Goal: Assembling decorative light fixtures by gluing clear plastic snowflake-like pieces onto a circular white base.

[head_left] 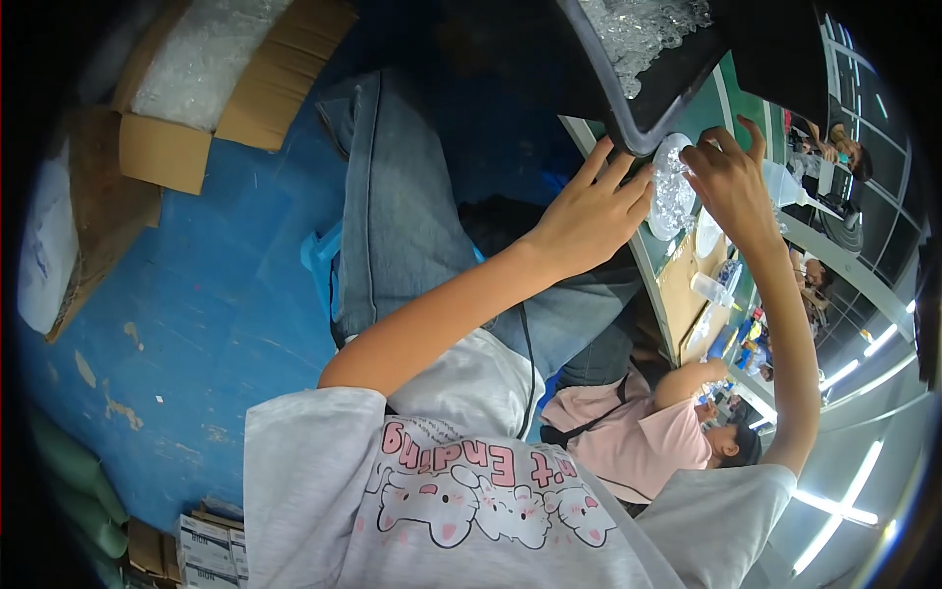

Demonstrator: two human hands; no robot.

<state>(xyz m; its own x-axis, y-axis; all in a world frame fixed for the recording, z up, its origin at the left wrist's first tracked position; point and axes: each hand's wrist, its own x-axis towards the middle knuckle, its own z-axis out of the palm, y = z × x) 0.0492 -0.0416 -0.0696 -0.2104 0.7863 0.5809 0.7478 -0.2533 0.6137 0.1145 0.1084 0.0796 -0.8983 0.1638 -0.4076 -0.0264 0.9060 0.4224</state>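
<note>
A round, clear dish (669, 218) heaped with small clear plastic pieces sits at the table's edge, between my hands. My left hand (594, 218) is on its left side, with fingers stretched and apart, their tips close to the dish's rim and the corner of a black tray. My right hand (731, 187) reaches over the dish from the right, its fingers bent and some tips drawn together at the clear pieces. Whatever those tips hold is too small to make out. The black tray (628, 123) above the dish contains more clear plastic pieces (648, 39).
Farther along the green-topped table lie a clear plastic cup (711, 290) and other small items. A co-worker in a pink top (628, 432) sits to my right. Open cardboard boxes (165, 155) with clear plastic stand on the blue floor (235, 294) at left.
</note>
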